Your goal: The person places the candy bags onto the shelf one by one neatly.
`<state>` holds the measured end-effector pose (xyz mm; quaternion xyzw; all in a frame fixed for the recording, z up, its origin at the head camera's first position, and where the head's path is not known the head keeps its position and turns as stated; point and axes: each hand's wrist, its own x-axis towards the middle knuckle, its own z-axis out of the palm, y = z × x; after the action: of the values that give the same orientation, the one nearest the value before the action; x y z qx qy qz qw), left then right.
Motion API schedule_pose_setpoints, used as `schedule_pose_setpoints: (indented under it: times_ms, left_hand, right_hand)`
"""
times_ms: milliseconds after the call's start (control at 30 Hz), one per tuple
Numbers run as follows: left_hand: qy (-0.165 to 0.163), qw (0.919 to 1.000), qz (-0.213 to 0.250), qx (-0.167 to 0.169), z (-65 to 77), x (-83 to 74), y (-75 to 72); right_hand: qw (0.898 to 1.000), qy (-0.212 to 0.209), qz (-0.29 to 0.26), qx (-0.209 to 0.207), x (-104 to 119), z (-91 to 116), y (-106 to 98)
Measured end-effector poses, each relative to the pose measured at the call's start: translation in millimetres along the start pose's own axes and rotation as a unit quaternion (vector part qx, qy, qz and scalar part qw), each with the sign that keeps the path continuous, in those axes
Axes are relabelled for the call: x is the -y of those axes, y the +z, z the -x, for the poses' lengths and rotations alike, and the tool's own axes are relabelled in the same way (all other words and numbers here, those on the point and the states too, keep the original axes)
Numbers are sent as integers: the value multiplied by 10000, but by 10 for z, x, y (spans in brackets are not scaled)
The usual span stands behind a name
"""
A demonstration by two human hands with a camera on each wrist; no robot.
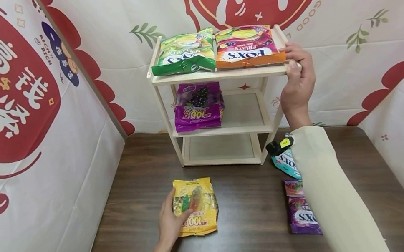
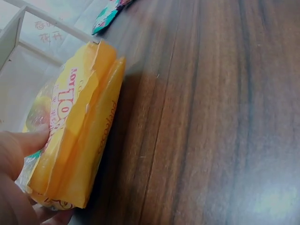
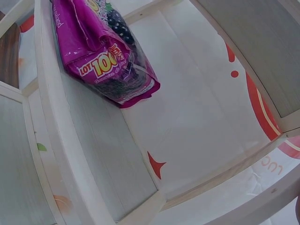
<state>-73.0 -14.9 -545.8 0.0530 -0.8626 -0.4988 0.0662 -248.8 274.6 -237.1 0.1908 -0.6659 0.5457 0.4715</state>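
Observation:
My left hand (image 1: 171, 220) grips a yellow gummy candy bag (image 1: 197, 225) by its left side, low over the table in front of the shelf. In the left wrist view the thumb (image 2: 33, 140) lies on the printed face and fingers curl under the bag's edge. My right hand (image 1: 298, 82) holds the top right corner of a small white three-tier shelf (image 1: 221, 131), thumb at the front. A green candy bag (image 1: 185, 52) and an orange-and-red fruit candy bag (image 1: 247, 47) lie side by side on the top tier. Purple grape gummy bags (image 1: 198, 106) sit at the middle tier's left.
On the brown wooden table (image 1: 251, 220), a teal candy bag (image 1: 286, 162) and a purple candy bag (image 1: 303, 214) lie to the right, partly hidden by my right sleeve (image 1: 333, 194). Printed white cloth walls (image 1: 111, 61) stand behind and at both sides.

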Motion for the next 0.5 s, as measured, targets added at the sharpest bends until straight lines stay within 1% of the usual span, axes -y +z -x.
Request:
schedule_pose_setpoints:
  times_ms: [67,167,233,367,500]
  left_hand:
    - [80,9999,33,127,7,-6,9]
    - [183,9993,83,310,16,-30,58]
    - [174,9991,53,388,28,-64,102]
    - [259,9987,-103,432,57,-125,195]
    - [290,9984,-136,465,87,-181,266]
  right_hand:
    - [10000,3,-1,13,-3,3,3]
    - [10000,-1,21,24,-3,7,1]
    - [10000,-4,35,38,1,5,2]
    - [10000,8,22,41,9,3,2]
    - [10000,15,37,22,11,2,0]
